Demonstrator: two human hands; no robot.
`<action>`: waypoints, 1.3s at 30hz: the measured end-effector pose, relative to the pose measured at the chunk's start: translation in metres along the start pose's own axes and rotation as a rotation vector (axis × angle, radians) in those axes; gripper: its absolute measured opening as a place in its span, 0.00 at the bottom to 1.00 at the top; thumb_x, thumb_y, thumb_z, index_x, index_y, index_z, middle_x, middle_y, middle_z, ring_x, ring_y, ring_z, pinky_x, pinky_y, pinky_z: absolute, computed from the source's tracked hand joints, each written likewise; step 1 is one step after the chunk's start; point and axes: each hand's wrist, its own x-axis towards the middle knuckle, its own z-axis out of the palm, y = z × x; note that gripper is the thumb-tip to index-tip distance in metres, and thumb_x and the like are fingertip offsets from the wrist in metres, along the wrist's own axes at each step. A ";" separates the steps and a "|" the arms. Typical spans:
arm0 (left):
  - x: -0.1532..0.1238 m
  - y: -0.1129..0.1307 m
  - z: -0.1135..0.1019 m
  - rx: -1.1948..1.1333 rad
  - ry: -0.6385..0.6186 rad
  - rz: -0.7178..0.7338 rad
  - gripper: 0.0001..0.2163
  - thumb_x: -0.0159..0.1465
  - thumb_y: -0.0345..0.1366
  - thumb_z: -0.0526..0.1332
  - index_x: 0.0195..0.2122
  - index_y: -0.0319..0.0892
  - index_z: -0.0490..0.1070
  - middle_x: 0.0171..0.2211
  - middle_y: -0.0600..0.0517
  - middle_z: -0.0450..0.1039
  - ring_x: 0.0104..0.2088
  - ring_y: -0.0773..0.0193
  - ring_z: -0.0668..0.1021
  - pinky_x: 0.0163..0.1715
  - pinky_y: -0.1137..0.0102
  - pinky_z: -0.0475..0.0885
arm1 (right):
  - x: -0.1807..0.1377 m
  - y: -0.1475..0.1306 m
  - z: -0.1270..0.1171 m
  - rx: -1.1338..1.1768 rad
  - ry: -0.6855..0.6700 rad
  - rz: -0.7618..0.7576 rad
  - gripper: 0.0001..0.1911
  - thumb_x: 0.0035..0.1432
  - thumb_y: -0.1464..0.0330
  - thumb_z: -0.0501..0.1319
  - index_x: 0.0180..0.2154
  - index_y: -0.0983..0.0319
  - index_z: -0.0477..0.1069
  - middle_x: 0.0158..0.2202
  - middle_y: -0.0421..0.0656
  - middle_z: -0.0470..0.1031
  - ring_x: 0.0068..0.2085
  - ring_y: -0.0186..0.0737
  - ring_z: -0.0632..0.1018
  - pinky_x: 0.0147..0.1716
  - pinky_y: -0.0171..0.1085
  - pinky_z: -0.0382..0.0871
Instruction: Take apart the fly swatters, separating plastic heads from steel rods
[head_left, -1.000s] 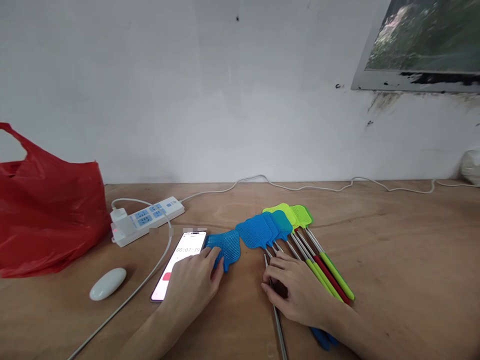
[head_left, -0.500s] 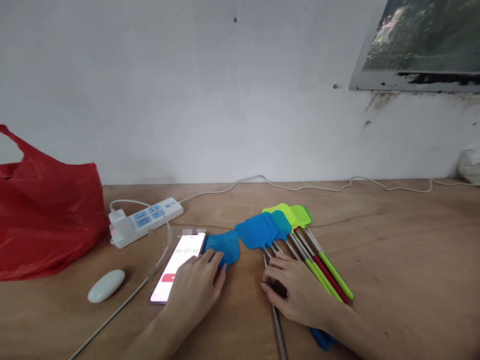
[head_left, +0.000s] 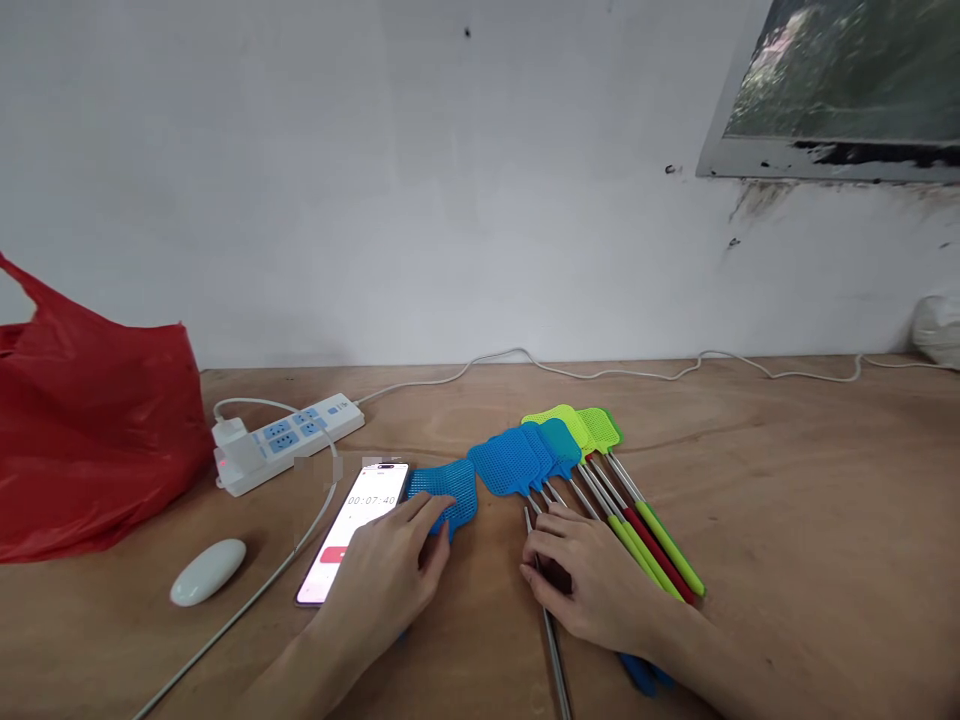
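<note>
My left hand (head_left: 394,560) lies over a blue mesh fly swatter head (head_left: 457,485), index finger stretched across it and thumb apart; the palm hides the part below. To the right, my right hand (head_left: 589,570) rests on the table with its fingers curled over a thin metal rod (head_left: 553,655), thumb and index fingertips close together on it. Beyond that hand, several fly swatters are fanned out, with blue heads (head_left: 506,462) overlapping on the left and yellow-green heads (head_left: 598,428) on the right. Their silver shafts lead to green handles (head_left: 671,550) and a red handle (head_left: 660,545); other shafts pass under my right hand.
A phone (head_left: 367,510) showing a timer lies beside my left hand. Left of it are a white mouse-shaped object (head_left: 208,572), a white cable (head_left: 247,605), a power strip (head_left: 292,440) with a plug, and a red plastic bag (head_left: 97,440). A wall (head_left: 450,200) stands behind the table.
My left index finger has lifted and straightened over the blue swatter head. My right hand and the fanned swatters stay put; the view has shifted very slightly.
</note>
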 end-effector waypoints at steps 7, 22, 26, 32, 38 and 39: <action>0.004 0.001 -0.006 0.160 -0.210 -0.137 0.07 0.67 0.36 0.55 0.40 0.44 0.72 0.34 0.49 0.77 0.33 0.51 0.80 0.26 0.67 0.61 | -0.001 0.001 0.001 0.002 -0.002 -0.006 0.05 0.61 0.73 0.59 0.32 0.60 0.71 0.32 0.41 0.74 0.38 0.41 0.73 0.35 0.38 0.61; 0.000 0.009 0.003 -0.738 -0.129 -0.100 0.07 0.60 0.39 0.62 0.37 0.44 0.75 0.27 0.54 0.73 0.25 0.65 0.73 0.25 0.72 0.68 | 0.001 -0.006 -0.003 -0.101 -0.004 0.272 0.07 0.52 0.75 0.62 0.31 0.59 0.66 0.22 0.35 0.70 0.25 0.36 0.71 0.25 0.35 0.49; -0.002 0.019 0.002 -0.882 -0.189 -0.128 0.07 0.60 0.39 0.63 0.33 0.43 0.76 0.27 0.53 0.74 0.27 0.64 0.74 0.27 0.72 0.68 | 0.000 -0.007 -0.001 -0.141 -0.007 0.276 0.08 0.50 0.76 0.60 0.31 0.58 0.65 0.20 0.34 0.68 0.23 0.36 0.70 0.24 0.36 0.47; -0.003 0.025 0.001 -0.946 -0.202 -0.114 0.06 0.59 0.39 0.63 0.32 0.42 0.75 0.27 0.53 0.73 0.28 0.65 0.72 0.28 0.71 0.67 | 0.000 -0.003 0.001 0.166 0.168 0.272 0.09 0.48 0.76 0.59 0.30 0.57 0.61 0.19 0.32 0.64 0.21 0.33 0.69 0.23 0.33 0.55; -0.004 0.025 0.003 -0.924 -0.248 -0.106 0.08 0.61 0.39 0.61 0.36 0.42 0.75 0.29 0.54 0.72 0.29 0.65 0.72 0.28 0.72 0.67 | 0.005 0.007 -0.002 0.597 0.376 0.364 0.06 0.54 0.71 0.60 0.36 0.57 0.65 0.22 0.33 0.66 0.21 0.33 0.68 0.21 0.31 0.60; -0.005 0.025 0.004 -0.893 -0.261 -0.109 0.08 0.61 0.39 0.61 0.36 0.42 0.75 0.29 0.54 0.71 0.29 0.65 0.72 0.28 0.72 0.67 | 0.005 0.009 -0.002 0.563 0.372 0.352 0.06 0.53 0.72 0.60 0.36 0.57 0.66 0.23 0.33 0.67 0.21 0.32 0.68 0.21 0.31 0.59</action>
